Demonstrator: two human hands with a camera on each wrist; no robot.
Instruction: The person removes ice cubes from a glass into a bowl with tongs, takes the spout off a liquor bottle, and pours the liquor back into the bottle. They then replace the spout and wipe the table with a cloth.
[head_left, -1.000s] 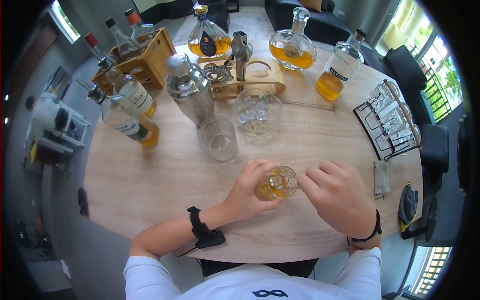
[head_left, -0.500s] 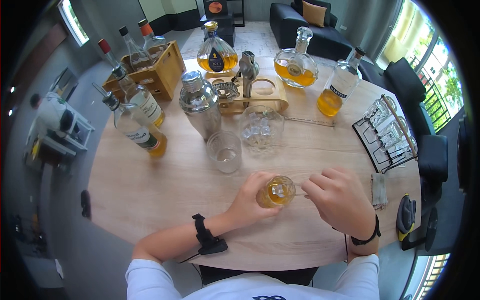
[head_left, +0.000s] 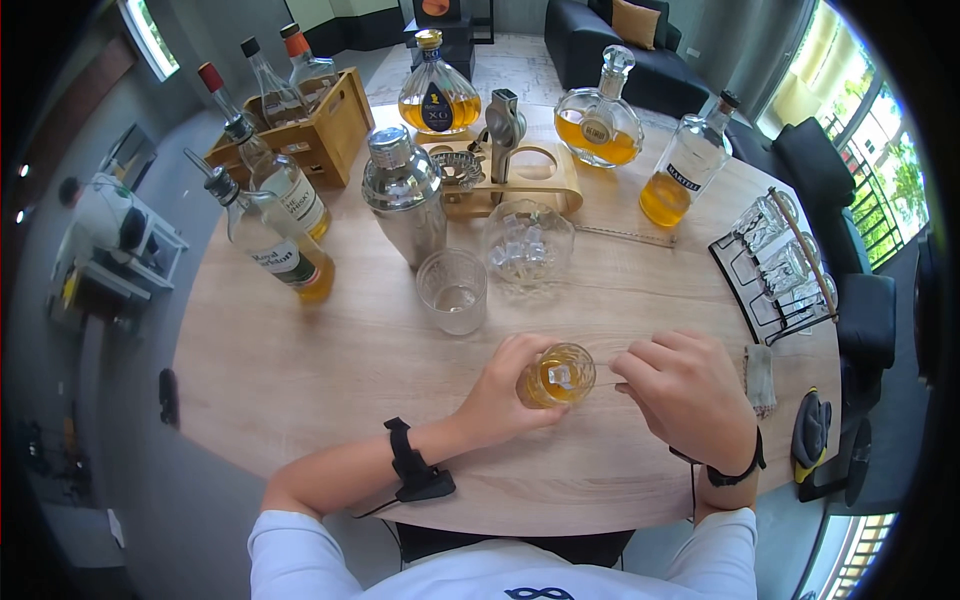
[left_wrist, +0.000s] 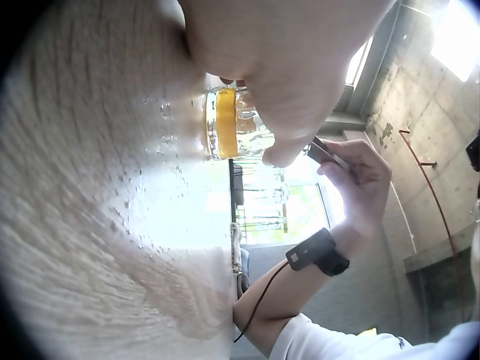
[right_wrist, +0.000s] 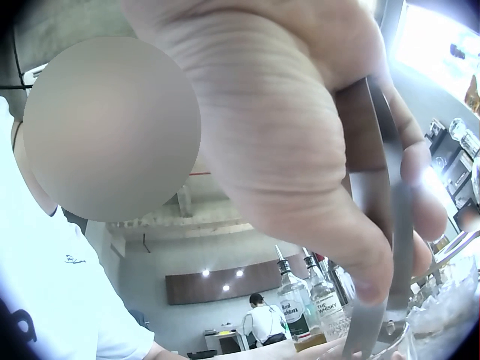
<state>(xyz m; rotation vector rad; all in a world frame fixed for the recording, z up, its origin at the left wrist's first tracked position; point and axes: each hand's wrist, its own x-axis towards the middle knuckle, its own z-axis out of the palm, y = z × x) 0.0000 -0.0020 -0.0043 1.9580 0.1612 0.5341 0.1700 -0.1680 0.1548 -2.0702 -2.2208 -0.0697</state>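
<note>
My left hand grips a patterned glass low over the near middle of the table, fingers and thumb around its side. Amber liquid and an ice cube are in it. The left wrist view shows the amber layer at the glass's base. Just right of the glass, my right hand holds metal tongs between thumb and fingers. Their two flat arms point down toward a glass rim at the bottom of the right wrist view. From the head view the tongs are mostly hidden by the hand.
Beyond the hands stand an empty glass, a steel shaker and a bowl of ice. Several liquor bottles line the left and back. A glass rack, a folded cloth and a long bar spoon lie right.
The tongs have drawn out of the glass as my right hand shifted slightly right. The ice cube now sits in the liquid. My left hand keeps its grip on the glass.
</note>
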